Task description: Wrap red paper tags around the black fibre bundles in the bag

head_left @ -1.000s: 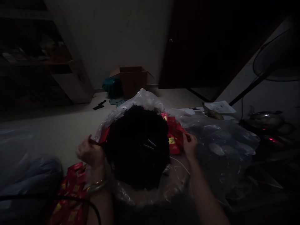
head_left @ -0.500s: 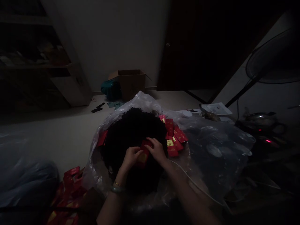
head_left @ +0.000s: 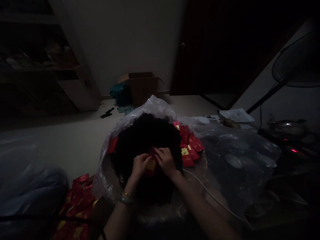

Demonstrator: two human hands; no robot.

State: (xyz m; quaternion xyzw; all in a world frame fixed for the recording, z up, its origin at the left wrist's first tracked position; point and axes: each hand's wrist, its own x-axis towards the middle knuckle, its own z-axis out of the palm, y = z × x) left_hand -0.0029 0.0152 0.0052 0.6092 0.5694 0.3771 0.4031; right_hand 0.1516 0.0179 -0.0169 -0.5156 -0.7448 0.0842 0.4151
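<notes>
A small red packet with a gold patch is held over a black, shaggy-edged mass. My left hand pinches its left side between thumb and fingers, a bracelet and a bangle on that wrist. At the packet's upper right edge, the fingers of my right hand are closed on it. Clear plastic sheeting surrounds the black mass. Several red packets with gold patches lie on the plastic to the right, and another red packet is at the left edge. The dim light hides fine detail.
More red packets are heaped at lower left beside a plastic-covered bundle. A white cable runs along the right. Farther off are an open cardboard box, a kettle and a fan.
The fingers of my right hand have bent further over the packet's top edge, and the packet has shifted slightly. The whole scene sits a little farther right in view.
</notes>
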